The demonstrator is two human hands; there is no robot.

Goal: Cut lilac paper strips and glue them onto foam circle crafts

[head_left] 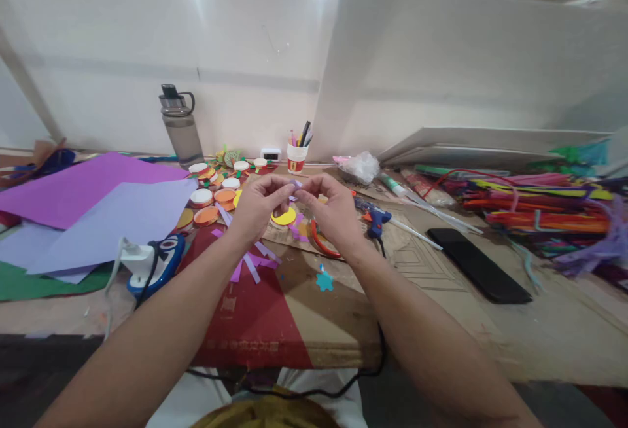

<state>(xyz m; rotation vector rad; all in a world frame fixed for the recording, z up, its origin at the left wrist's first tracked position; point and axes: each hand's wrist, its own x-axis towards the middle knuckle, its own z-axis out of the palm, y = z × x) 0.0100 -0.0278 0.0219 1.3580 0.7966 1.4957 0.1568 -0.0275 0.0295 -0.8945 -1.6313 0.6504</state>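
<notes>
My left hand [265, 202] and my right hand [326, 202] meet above the middle of the table. Between their fingertips is a small piece of lilac paper [296, 184], pinched from both sides. Below them lie a yellow disc [283, 216] and purple paper scraps [299, 228]. Lilac and purple paper strips [252, 266] are under and beside my left forearm. A teal paper flower [324, 280] rests on the cardboard nearer to me.
Left are large purple sheets [93, 186], a blue power socket [157, 266], round discs [206, 216] and a water bottle [182, 128]. A pen cup [297, 158] stands behind. Right are a glue gun [377, 218], a black phone [478, 264] and coloured pipe cleaners [534, 212]. A black cable hangs in front.
</notes>
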